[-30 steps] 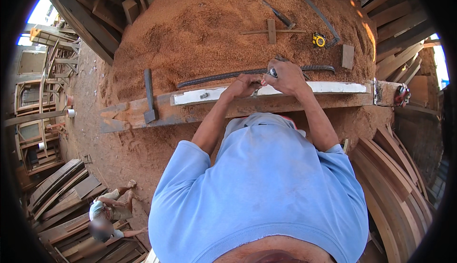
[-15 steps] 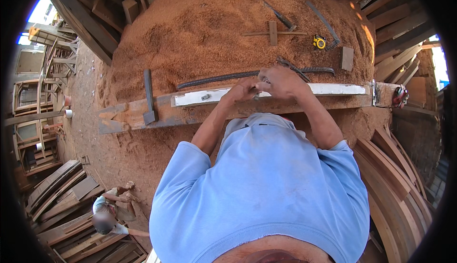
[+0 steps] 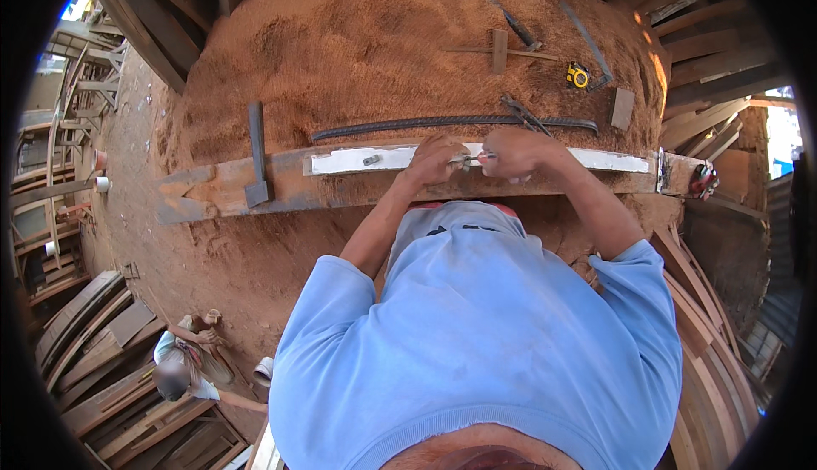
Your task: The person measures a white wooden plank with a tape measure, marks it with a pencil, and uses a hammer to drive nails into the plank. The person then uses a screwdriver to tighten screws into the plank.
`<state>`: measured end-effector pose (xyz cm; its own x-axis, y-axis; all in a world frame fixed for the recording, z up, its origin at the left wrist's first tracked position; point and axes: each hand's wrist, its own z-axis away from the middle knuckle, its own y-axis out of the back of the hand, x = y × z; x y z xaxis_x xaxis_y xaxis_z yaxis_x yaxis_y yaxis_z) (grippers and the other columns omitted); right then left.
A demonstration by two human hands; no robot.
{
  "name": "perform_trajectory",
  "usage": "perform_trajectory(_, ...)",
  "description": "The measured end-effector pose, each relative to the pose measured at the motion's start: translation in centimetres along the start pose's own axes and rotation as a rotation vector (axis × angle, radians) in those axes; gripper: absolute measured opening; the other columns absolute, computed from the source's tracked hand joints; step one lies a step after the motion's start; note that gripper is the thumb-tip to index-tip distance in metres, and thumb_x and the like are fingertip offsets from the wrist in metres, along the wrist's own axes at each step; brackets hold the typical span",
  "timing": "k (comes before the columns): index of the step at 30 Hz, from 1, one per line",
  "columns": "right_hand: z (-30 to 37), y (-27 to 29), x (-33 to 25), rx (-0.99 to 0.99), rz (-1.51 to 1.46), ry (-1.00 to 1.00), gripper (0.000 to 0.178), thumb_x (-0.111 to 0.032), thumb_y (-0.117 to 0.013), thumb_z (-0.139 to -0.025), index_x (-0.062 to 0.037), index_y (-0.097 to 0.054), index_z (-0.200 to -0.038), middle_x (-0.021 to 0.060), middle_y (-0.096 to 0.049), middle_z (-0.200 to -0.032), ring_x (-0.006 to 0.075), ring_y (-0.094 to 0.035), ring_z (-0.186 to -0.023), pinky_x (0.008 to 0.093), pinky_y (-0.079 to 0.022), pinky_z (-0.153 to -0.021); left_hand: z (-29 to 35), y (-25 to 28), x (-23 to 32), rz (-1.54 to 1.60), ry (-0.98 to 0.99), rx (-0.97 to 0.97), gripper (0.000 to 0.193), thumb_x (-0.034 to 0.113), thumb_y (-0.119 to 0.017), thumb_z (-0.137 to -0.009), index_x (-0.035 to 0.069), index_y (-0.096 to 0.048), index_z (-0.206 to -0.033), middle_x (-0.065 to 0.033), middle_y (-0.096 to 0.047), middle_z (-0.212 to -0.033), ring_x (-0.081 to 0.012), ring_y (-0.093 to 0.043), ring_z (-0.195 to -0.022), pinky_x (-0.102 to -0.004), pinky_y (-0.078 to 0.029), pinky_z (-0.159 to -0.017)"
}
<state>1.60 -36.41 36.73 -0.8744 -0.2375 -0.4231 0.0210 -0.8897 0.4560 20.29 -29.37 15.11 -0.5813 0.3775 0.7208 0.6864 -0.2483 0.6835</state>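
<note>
My left hand [image 3: 437, 160] and my right hand [image 3: 514, 154] meet over a white-coated strip [image 3: 340, 161] on a long wooden plank [image 3: 294, 182]. The fingers of both are closed around something small between them, with a reddish bit showing at the right fingertips. Its kind is too small to make out. On the strip, left of my hands, lies a small grey metal piece [image 3: 371, 160]. Just beyond my hands rest a ribbed dark iron bar [image 3: 391, 129], slightly curved, and a pincer-like tool [image 3: 526, 116].
A hammer [image 3: 257, 159] lies across the plank's left part. On the sawdust heap [image 3: 357, 53] are a yellow tape measure [image 3: 578, 76], a metal square [image 3: 587, 40], a wood block [image 3: 622, 108] and crossed sticks [image 3: 499, 51]. Another person [image 3: 191, 363] sits lower left, near stacked boards [image 3: 106, 351].
My hands have drawn slightly apart, the right shifting rightward and toward me. The small thing between the fingertips shows more now. The whole view has shifted a little.
</note>
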Motion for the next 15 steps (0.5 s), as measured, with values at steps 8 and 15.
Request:
perform_trajectory(8,-0.9,-1.0,-0.5,0.028,0.24,-0.029,0.02,-0.019,-0.059,-0.085,-0.0005,-0.063,-0.093,0.0221,-0.068,-0.08,0.0359,-0.07,-0.076,0.0469,-0.054,-0.07,0.1,-0.3,1.1,-0.005,0.059,0.052,0.023,0.022,-0.076,-0.079,0.022,-0.071,-0.102,-0.007,-0.065,-0.113,-0.0311,-0.056,-0.118,-0.0444,-0.042,-0.1)
perform_trajectory(15,1.2,-1.5,-4.6,0.067,0.475,-0.117,0.037,-0.016,-0.055,-0.084,-0.0035,-0.068,-0.117,0.0259,-0.07,-0.103,0.0413,-0.068,-0.099,0.0514,-0.052,-0.088,0.5,-1.1,0.4,-0.002,0.083,0.088,0.023,0.027,-0.075,-0.081,0.022,-0.071,-0.103,-0.0112,-0.064,-0.117,-0.0323,-0.054,-0.12,-0.0475,-0.04,-0.102)
